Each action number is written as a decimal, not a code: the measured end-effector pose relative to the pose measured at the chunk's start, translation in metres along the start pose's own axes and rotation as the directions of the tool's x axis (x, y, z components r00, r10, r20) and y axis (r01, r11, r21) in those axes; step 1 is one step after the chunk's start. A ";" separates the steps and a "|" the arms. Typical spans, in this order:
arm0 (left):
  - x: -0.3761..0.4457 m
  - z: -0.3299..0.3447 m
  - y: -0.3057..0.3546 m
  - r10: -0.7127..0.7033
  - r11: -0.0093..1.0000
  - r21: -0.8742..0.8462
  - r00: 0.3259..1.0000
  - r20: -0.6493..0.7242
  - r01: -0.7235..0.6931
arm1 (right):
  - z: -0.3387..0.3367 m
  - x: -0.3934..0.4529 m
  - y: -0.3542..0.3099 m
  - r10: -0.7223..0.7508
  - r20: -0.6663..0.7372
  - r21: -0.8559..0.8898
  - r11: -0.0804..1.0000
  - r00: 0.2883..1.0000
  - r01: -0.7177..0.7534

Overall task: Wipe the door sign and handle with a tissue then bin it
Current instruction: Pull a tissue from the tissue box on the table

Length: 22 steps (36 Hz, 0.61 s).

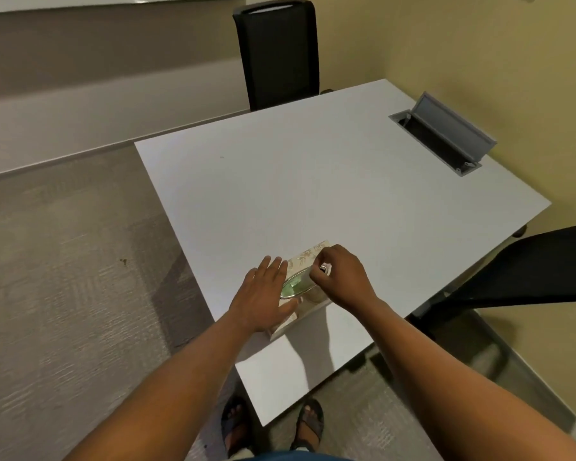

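The right hand [338, 277] is curled over the oval slot of the tissue box [308, 261], apparently pinching a tissue, though little of it is seen. The box is steadied by the flat, spread left hand [263, 294] on the white table [313, 178]. Wiping and binning are judged undone; no door or bin is shown.

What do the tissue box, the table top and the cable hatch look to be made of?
Tissue box: probably printed card, matte, with a leaf pattern and crisp folded edges; a shiny rim rings its oval slot.
Table: smooth white top, likely laminate, with an even soft sheen and thin square edge.
Cable hatch: grey, matte, moulded-looking lid standing open; plastic or painted metal, hard to tell.
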State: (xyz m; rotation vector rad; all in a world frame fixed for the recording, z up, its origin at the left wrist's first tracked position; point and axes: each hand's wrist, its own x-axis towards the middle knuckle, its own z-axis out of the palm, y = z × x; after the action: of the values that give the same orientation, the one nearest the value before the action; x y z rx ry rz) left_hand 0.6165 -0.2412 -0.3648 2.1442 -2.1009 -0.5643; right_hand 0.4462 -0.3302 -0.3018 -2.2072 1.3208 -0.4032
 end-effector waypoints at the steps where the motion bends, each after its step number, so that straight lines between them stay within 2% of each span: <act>1: 0.000 0.000 0.001 0.007 1.000 -0.006 1.000 -0.010 -0.007 | -0.001 -0.001 -0.002 0.017 -0.009 0.024 1.000 1.000 -0.016; 7: 0.003 -0.003 0.007 0.054 0.998 -0.011 0.994 -0.091 -0.055 | -0.009 -0.004 -0.011 0.123 -0.093 0.154 0.982 0.988 -0.108; 13: 0.009 -0.012 0.018 -0.026 0.956 -0.292 0.989 -0.143 -0.017 | -0.016 -0.014 -0.015 0.166 -0.166 0.211 0.969 0.972 -0.130; 17: 0.020 -0.017 0.032 0.019 0.936 -0.343 0.983 -0.183 -0.082 | -0.024 -0.025 -0.011 0.186 -0.230 0.230 0.964 0.955 -0.132; 22: 0.034 -0.024 0.064 0.072 0.882 -0.450 0.984 -0.163 -0.139 | -0.039 -0.046 0.004 0.251 -0.324 0.245 0.953 0.912 -0.175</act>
State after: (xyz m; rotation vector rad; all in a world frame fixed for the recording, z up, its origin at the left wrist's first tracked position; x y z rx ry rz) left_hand 0.5630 -0.2828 -0.3289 1.7384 -1.7720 -0.7800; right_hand 0.4014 -0.3026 -0.2720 -1.8448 1.6041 -0.8440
